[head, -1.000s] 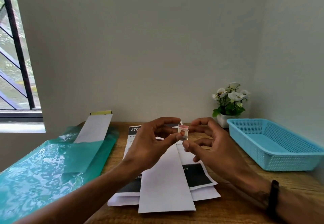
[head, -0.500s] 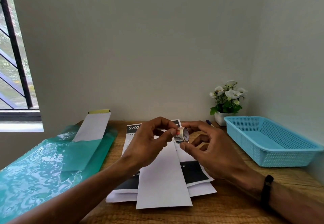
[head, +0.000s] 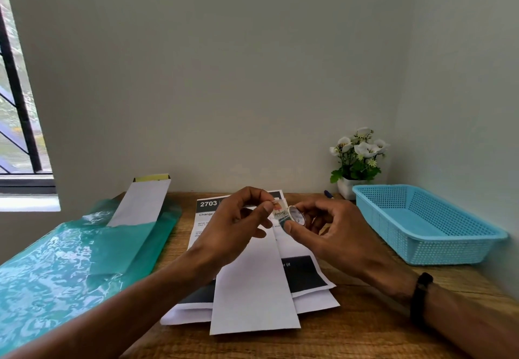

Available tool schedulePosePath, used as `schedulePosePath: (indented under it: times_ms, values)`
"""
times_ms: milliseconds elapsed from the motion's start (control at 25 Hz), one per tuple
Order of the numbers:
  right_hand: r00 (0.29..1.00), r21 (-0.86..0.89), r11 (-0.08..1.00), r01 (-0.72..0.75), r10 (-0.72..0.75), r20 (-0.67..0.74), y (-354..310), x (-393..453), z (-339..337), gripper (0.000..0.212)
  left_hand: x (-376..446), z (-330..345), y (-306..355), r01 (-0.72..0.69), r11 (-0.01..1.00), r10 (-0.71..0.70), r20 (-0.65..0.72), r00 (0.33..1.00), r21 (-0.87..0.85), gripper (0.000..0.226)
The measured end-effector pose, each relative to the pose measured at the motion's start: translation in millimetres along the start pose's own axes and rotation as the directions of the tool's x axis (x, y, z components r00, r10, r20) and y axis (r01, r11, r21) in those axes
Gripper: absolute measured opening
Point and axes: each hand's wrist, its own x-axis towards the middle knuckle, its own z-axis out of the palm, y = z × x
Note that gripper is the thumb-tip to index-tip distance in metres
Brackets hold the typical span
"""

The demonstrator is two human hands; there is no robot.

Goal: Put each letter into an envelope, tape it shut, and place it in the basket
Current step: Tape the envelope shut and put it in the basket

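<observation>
A long white envelope lies lengthwise on printed letters in the middle of the wooden desk. Above it my right hand holds a small roll of patterned tape between thumb and fingers. My left hand pinches the free end of the tape just left of the roll. The light blue basket stands at the right of the desk and looks empty.
A green plastic sleeve with a white envelope sticking out of it covers the desk's left side. A white pot of flowers and a pen stand at the back right. A barred window is at the left.
The roll has turned in my right hand, and my left thumb and finger now grip the tape's end. A short strip has come off the roll.
</observation>
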Motion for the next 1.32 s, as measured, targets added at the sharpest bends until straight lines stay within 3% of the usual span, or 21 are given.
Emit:
schedulePosePath:
  times_ms: [120, 200, 280, 440, 680, 760, 880, 960, 1080, 1200, 1320]
  values:
    - [1.0, -0.027, 0.999, -0.025, 0.025, 0.018, 3, 1, -1, 0.023, 2, -6, 2, 0.036, 0.987, -0.046, -0.059, 0.997, -0.158, 0.011]
    - [0.999, -0.09, 0.995, -0.037, 0.036, -0.021, 10, 5, -5, 0.021, 5, -12, 2, 0.035, 0.986, -0.052, -0.101, 0.994, -0.162, 0.01]
    - [0.995, -0.208, 0.975, -0.08, 0.067, -0.067, 24, 8, -11, 0.018, 6, -15, 0, 0.033, 0.993, -0.047, -0.124, 0.991, -0.112, 0.009]
    - [0.982, -0.424, 0.886, -0.186, 0.155, -0.106, 56, 13, -18, 0.034, 5, -15, -5, 0.006, 0.999, 0.0, -0.128, 0.992, 0.042, 0.018]
    - [0.964, -0.522, 0.812, -0.259, 0.252, -0.086, 83, 20, -12, 0.036, 2, -13, -3, -0.144, 0.955, 0.182, -0.131, 0.975, 0.258, 0.022]
    - [0.96, -0.553, 0.789, -0.268, 0.269, -0.081, 83, 20, -9, 0.047, 1, -12, -2, -0.169, 0.948, 0.207, -0.12, 0.971, 0.269, 0.021]
    - [0.978, -0.456, 0.866, -0.204, 0.165, -0.125, 61, 18, -11, 0.055, 0, -12, -2, -0.198, 0.935, 0.232, -0.083, 0.969, 0.294, 0.019]
    - [0.994, -0.236, 0.968, -0.087, 0.07, -0.081, 34, 12, -8, 0.052, 0, -13, -3, -0.231, 0.916, 0.257, -0.038, 0.966, 0.328, 0.019]
    - [1.0, 0.041, 0.999, -0.014, 0.013, 0.015, -8, -1, 7, 0.06, -3, -13, -4, -0.337, 0.84, 0.329, 0.093, 0.94, 0.426, 0.02]
    - [1.0, 0.024, 1.0, 0.015, -0.016, 0.003, -19, -7, 19, 0.052, -6, -11, -4, -0.442, 0.737, 0.386, 0.218, 0.896, 0.512, 0.025]
    - [0.998, 0.026, 0.999, -0.041, 0.042, -0.055, -17, -8, 18, 0.045, -8, -9, -3, -0.461, 0.727, 0.386, 0.254, 0.887, 0.508, 0.036]
